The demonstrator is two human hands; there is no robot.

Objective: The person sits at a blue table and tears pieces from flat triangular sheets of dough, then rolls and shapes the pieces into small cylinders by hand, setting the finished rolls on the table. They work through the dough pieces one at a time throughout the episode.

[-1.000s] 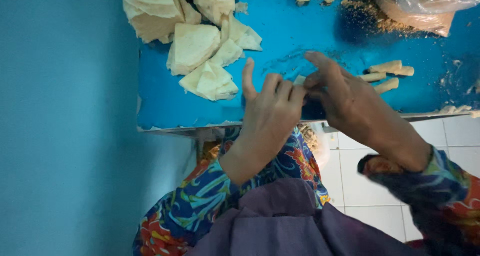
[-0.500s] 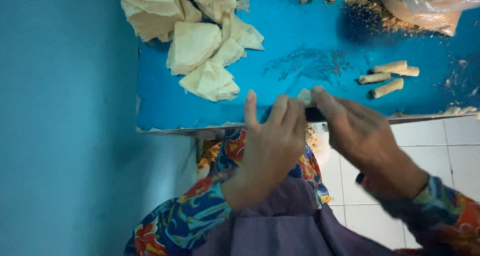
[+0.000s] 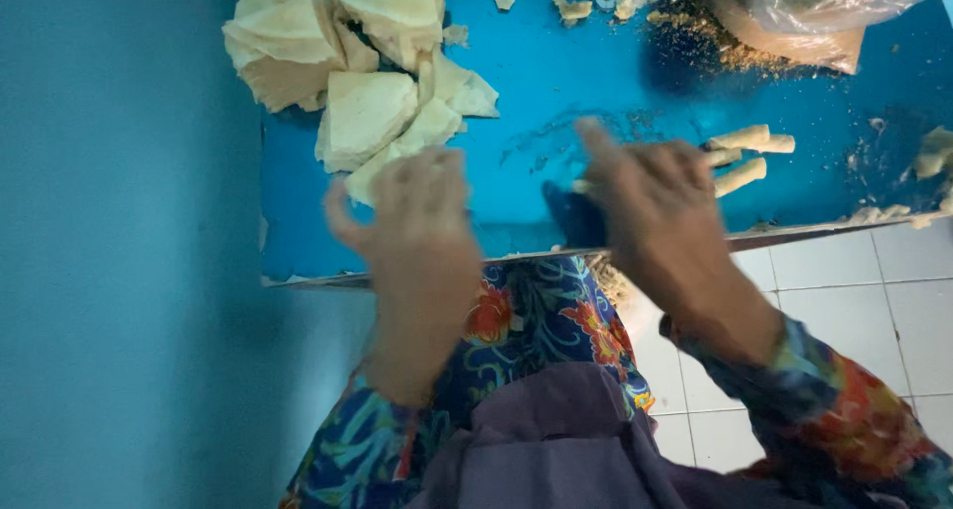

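A small pale roll (image 3: 584, 185) is seen just at the fingertips of the right hand (image 3: 650, 211), low on the blue table (image 3: 556, 92); whether it is pinched cannot be told, since motion blur hides the fingers. The left hand (image 3: 422, 221) is held with fingers loosely spread near the stack of folded pastry sheets (image 3: 367, 117), and nothing is seen in it. Three finished rolls (image 3: 747, 151) are laid just beyond the right hand. The roll is judged light, soft and easily crushed or unrolled; it is best taken gently at mid-length, across the seam.
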